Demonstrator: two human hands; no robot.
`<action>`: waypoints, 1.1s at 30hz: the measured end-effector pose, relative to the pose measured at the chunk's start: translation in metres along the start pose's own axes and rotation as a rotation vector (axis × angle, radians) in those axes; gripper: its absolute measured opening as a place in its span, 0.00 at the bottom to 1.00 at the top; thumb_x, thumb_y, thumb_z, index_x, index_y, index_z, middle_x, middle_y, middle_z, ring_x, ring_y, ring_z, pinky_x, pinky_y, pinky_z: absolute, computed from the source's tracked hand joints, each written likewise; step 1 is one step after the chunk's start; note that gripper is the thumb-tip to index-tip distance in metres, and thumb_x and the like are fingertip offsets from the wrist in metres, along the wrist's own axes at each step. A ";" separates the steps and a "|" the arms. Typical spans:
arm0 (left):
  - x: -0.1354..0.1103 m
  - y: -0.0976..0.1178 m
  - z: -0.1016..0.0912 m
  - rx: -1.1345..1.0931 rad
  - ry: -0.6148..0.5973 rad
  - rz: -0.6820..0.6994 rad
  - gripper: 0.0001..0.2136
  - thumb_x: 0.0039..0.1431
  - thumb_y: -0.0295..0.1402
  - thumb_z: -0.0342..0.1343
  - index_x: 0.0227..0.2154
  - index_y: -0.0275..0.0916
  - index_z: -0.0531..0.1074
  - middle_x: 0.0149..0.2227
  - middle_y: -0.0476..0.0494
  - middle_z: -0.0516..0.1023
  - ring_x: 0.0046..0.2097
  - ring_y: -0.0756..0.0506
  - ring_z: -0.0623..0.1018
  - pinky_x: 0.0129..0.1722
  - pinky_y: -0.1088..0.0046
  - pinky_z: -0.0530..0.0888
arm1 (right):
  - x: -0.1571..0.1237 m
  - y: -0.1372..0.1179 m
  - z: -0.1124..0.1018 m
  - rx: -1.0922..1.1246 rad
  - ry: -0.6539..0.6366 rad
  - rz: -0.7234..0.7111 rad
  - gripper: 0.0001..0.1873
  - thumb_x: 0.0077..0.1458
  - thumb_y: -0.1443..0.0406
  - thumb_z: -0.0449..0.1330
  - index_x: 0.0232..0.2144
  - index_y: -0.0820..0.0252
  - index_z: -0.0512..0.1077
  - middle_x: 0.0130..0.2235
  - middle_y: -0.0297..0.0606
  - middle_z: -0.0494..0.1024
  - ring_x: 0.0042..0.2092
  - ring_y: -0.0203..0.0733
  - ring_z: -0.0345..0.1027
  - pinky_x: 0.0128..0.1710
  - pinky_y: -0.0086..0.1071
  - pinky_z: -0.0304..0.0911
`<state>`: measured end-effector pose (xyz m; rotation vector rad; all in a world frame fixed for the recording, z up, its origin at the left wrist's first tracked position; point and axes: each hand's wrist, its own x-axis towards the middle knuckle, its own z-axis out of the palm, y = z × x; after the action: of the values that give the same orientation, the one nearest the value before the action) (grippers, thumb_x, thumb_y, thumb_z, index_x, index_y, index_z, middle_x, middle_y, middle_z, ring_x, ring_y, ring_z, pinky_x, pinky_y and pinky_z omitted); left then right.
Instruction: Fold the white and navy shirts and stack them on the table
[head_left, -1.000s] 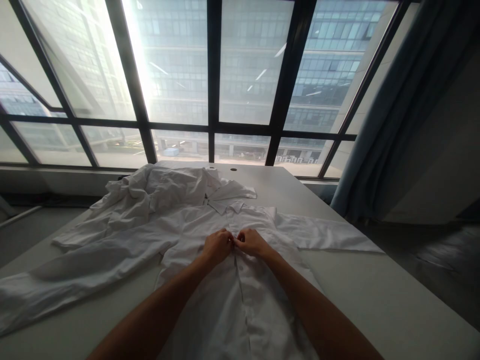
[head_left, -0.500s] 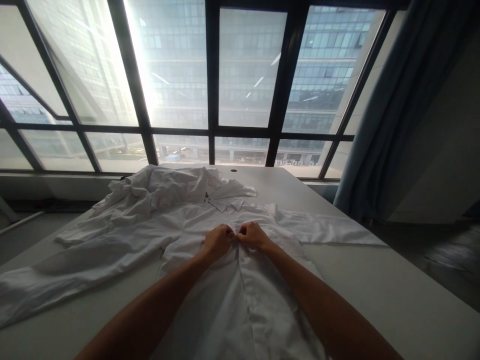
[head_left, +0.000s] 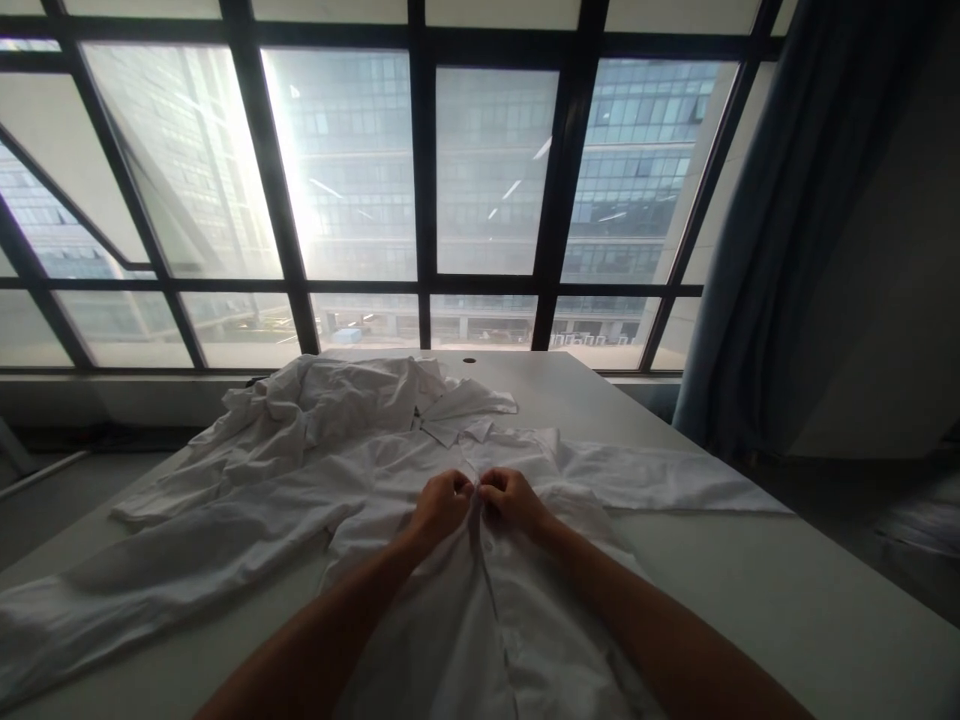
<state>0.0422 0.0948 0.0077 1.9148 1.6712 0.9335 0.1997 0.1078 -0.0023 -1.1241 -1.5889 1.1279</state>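
A white long-sleeved shirt (head_left: 450, 610) lies front up on the table, its collar away from me and its sleeves spread to both sides. My left hand (head_left: 444, 500) pinches one front edge of the shirt on the upper chest. Close against it, my right hand (head_left: 514, 498) pinches the opposite front edge. The fingertips of both hands nearly meet at the front opening, and the cloth is lifted a little there. Any button between the fingers is too small and hidden to make out. Below the hands the front opening runs down toward me.
A crumpled heap of white clothing (head_left: 337, 395) lies at the back left, touching the shirt. The white table (head_left: 757, 580) reaches toward large dark-framed windows (head_left: 487, 170). A round hole (head_left: 469, 361) is near its far edge. A blue-grey curtain (head_left: 772, 250) hangs on the right.
My view has tilted up slightly, so everything sits lower. Both hands stay at the front opening with their fingertips close together, and the cloth under them looks a little more raised.
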 end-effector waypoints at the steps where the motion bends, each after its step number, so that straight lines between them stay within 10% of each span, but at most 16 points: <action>1: 0.000 0.001 0.000 -0.015 -0.006 0.001 0.07 0.58 0.29 0.56 0.33 0.36 0.79 0.34 0.43 0.82 0.37 0.46 0.78 0.36 0.75 0.67 | -0.001 0.002 0.000 -0.015 0.014 -0.048 0.06 0.42 0.62 0.58 0.24 0.60 0.69 0.18 0.28 0.69 0.19 0.32 0.61 0.18 0.24 0.55; 12: 0.003 0.005 0.000 -0.379 -0.203 -0.250 0.09 0.61 0.29 0.50 0.27 0.36 0.72 0.13 0.57 0.63 0.15 0.53 0.64 0.17 0.80 0.57 | -0.008 0.001 -0.002 -0.116 0.055 -0.133 0.09 0.46 0.60 0.59 0.26 0.62 0.72 0.24 0.32 0.72 0.23 0.32 0.63 0.21 0.24 0.59; 33: 0.002 0.003 -0.001 -0.312 -0.246 -0.050 0.14 0.55 0.31 0.47 0.15 0.38 0.65 0.13 0.55 0.62 0.18 0.53 0.62 0.20 0.78 0.58 | -0.010 -0.002 -0.003 0.012 -0.004 -0.017 0.14 0.45 0.57 0.62 0.28 0.63 0.73 0.23 0.33 0.75 0.19 0.32 0.66 0.17 0.24 0.60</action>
<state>0.0436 0.0960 0.0105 1.6943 1.3394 0.8439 0.2041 0.0987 -0.0010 -1.0994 -1.5892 1.1281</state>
